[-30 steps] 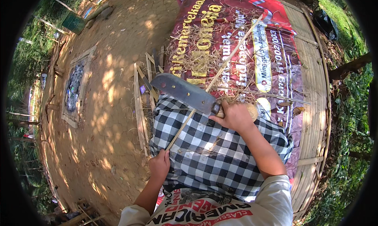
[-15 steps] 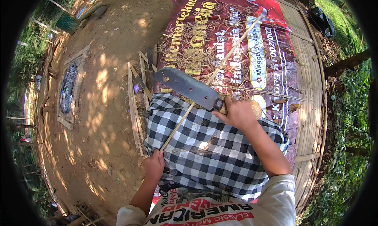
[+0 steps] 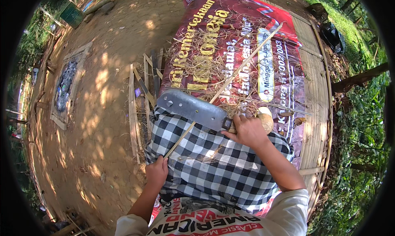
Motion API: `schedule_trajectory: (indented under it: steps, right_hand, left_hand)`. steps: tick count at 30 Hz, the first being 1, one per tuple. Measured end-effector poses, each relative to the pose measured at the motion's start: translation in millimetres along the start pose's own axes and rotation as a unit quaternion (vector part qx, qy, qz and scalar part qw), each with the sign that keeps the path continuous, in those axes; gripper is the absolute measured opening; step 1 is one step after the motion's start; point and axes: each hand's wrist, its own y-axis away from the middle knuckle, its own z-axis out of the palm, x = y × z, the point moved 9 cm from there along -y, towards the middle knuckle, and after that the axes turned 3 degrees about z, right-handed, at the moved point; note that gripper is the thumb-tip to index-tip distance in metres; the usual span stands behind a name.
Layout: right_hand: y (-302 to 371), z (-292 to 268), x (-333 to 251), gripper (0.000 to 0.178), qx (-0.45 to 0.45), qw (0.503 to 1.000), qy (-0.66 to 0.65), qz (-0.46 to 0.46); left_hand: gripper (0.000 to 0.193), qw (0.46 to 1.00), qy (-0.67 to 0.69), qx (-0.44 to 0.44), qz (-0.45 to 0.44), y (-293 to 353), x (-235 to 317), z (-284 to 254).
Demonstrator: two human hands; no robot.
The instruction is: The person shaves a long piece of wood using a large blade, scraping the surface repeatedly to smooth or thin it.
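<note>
Holding strip, red banner, shavings, bamboo platform, dirt ground

One wide fisheye view looks steeply down from the person's head, close above bare left hand and right hand, toward the far edge of the dark-red rectangular plastic banner.

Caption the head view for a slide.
Right hand holds a broad knife across a thin strip; left hand holds its near end.
</note>
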Motion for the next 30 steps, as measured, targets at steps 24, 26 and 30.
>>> schedule_trajectory:
  steps: [24,26,30]
  right_hand:
    - [6.0,-8.4,37.5,0.055,0.001,0.994,0.031,0.105]
    - [11.0,-6.3,2.6,0.056,0.019,0.998,0.06,-0.021]
    - [-7.3,-15.3,98.9,0.055,0.059,0.98,0.041,0.187]
  left_hand:
    - [0.024,0.999,0.019,-0.03,0.018,-10.7,-1.8,2.2]
    - [0.022,0.999,0.025,-0.036,0.014,-8.1,-0.1,2.0]
    - [0.022,0.998,0.043,-0.044,0.013,-4.6,-2.2,6.3]
